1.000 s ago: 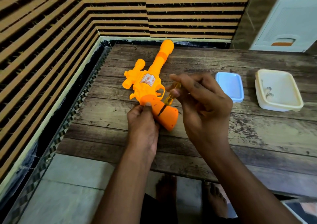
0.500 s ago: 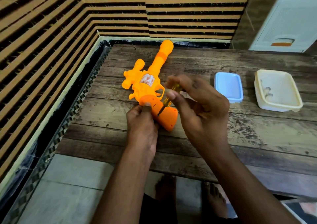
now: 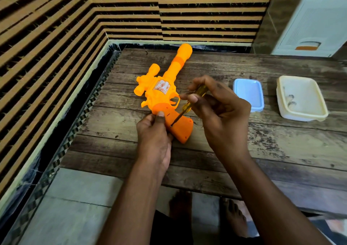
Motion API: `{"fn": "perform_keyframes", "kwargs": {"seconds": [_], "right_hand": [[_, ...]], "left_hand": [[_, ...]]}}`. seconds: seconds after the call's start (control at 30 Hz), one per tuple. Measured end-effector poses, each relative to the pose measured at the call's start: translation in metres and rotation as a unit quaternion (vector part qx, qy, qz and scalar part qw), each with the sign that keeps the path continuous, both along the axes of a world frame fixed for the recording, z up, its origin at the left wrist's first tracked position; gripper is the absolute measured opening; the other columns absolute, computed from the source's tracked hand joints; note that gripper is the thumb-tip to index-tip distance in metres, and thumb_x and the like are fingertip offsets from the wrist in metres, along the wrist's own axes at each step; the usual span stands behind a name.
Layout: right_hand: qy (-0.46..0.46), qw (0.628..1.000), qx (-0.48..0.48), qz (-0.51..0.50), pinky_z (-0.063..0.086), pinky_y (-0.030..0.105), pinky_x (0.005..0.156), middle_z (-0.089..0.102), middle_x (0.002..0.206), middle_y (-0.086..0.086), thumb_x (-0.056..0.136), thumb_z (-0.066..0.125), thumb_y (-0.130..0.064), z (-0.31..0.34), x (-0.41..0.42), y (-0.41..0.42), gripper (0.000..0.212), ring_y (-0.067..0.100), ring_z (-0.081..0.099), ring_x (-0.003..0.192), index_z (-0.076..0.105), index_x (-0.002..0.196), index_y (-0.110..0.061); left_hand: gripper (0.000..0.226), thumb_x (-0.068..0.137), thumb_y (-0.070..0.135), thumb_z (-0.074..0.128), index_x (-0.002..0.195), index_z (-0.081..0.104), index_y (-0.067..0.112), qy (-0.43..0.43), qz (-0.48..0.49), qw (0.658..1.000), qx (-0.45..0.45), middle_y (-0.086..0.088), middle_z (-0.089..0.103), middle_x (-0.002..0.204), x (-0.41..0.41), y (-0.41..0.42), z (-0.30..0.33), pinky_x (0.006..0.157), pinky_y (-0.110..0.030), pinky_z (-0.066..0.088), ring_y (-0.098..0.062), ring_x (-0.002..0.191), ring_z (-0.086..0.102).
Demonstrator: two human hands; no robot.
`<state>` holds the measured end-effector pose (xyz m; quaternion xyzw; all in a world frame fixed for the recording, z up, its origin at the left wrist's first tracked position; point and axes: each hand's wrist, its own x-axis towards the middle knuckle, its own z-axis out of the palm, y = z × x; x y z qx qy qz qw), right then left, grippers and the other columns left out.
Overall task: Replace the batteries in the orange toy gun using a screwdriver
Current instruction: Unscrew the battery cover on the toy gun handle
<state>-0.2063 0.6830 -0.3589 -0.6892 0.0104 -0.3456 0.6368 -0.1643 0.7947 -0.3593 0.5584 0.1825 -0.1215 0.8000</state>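
While my left hand (image 3: 153, 132) pins the orange toy gun (image 3: 165, 98), my right hand (image 3: 216, 109) grips the screwdriver (image 3: 189, 103); its tilted tip could slip from the grip's screw.

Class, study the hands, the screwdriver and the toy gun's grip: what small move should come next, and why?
Probably twist the screwdriver in place. Its tip already sits on the grip of the toy gun, apparently at a screw, though the screw itself is too small to confirm. The right hand pinches the yellow handle, and the left hand steadies the grip on the table.
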Motion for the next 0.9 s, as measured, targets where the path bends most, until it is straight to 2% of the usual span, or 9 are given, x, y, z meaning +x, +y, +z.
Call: {"fn": "perform_keyframes", "kwargs": {"seconds": [0.1,0.2,0.27,0.37,0.53,0.63,0.7,0.8,0.9], "right_hand": [[-0.007,0.999,0.027,0.021,0.065,0.048,0.084,0.072,0.106,0.02,0.097,0.062,0.014,0.0,0.003,0.001,0.036,0.029,0.079,0.098,0.067,0.129,-0.002],[-0.005,0.999,0.042,0.034,0.062,0.034,0.086,0.072,0.109,0.022,0.096,0.059,0.017,0.0,0.002,0.001,0.045,0.025,0.079,0.1,0.063,0.137,-0.001],[-0.003,0.999,0.037,0.034,0.063,0.039,0.087,0.072,0.109,0.02,0.097,0.062,0.012,0.0,0.001,0.0,0.036,0.026,0.079,0.101,0.066,0.13,-0.001],[-0.017,1.0,0.006,0.01,0.064,0.053,0.086,0.068,0.107,0.016,0.097,0.069,0.003,-0.001,0.0,0.001,0.024,0.033,0.078,0.1,0.07,0.12,0.0],[-0.046,0.991,-0.116,-0.043,0.064,0.048,0.079,0.074,0.108,0.01,0.095,0.071,0.004,0.002,-0.001,0.006,0.041,0.027,0.078,0.099,0.065,0.135,-0.003],[-0.069,0.976,-0.201,-0.038,0.064,0.036,0.081,0.075,0.11,0.013,0.093,0.072,0.011,0.008,-0.005,0.01,0.032,0.017,0.077,0.101,0.07,0.124,0.004],[-0.082,0.966,-0.236,-0.059,0.061,0.028,0.075,0.068,0.108,0.015,0.09,0.074,0.012,0.011,-0.006,0.013,0.031,0.015,0.074,0.094,0.074,0.12,0.003],[-0.071,0.967,-0.234,-0.065,0.059,0.032,0.068,0.056,0.101,0.008,0.09,0.073,0.011,0.012,-0.002,0.011,0.036,0.023,0.071,0.089,0.074,0.124,-0.001],[-0.058,0.972,-0.225,-0.03,0.058,0.029,0.072,0.06,0.102,0.004,0.089,0.068,0.018,0.015,0.001,0.007,0.043,0.016,0.073,0.095,0.071,0.128,0.001]], "left_hand": [[0.025,0.108,0.006,0.048,0.086,0.059,0.012,0.005,0.013,1.0,-0.004,-0.007,0.068,0.086,0.0,-0.001,0.001,0.096,-0.05,0.054,-0.026,0.096,0.063],[0.025,0.108,0.006,0.048,0.085,0.059,0.011,0.008,0.011,1.0,-0.004,-0.007,0.067,0.084,0.001,0.0,0.001,0.087,-0.042,0.056,-0.025,0.091,0.063],[0.025,0.108,0.006,0.048,0.086,0.059,0.011,0.01,0.011,1.0,-0.004,-0.008,0.066,0.085,0.001,0.001,0.0,0.086,-0.041,0.056,-0.027,0.094,0.063],[0.024,0.108,0.006,0.048,0.087,0.059,0.01,0.011,0.01,1.0,-0.005,-0.011,0.066,0.089,0.002,0.0,0.0,0.096,-0.052,0.055,-0.028,0.1,0.062],[0.021,0.107,0.005,0.049,0.091,0.062,0.007,0.007,0.01,1.0,-0.016,-0.015,0.067,0.093,0.003,0.001,-0.002,0.098,-0.052,0.054,-0.029,0.099,0.063],[0.021,0.107,0.002,0.048,0.093,0.064,0.007,-0.006,0.007,0.999,-0.033,-0.009,0.072,0.084,0.002,0.002,-0.005,0.085,-0.042,0.059,-0.023,0.084,0.069],[0.023,0.106,0.001,0.047,0.094,0.065,0.007,-0.013,0.004,0.999,-0.048,-0.003,0.075,0.078,0.002,0.002,-0.006,0.078,-0.037,0.059,-0.016,0.074,0.071],[0.021,0.106,0.001,0.047,0.098,0.066,0.006,-0.016,0.006,0.998,-0.052,-0.008,0.075,0.085,0.003,0.001,-0.008,0.088,-0.045,0.057,-0.022,0.082,0.071],[0.017,0.105,0.001,0.049,0.104,0.066,0.002,-0.015,0.005,0.998,-0.056,-0.013,0.072,0.092,0.003,0.001,-0.008,0.089,-0.046,0.056,-0.027,0.087,0.068]]}}
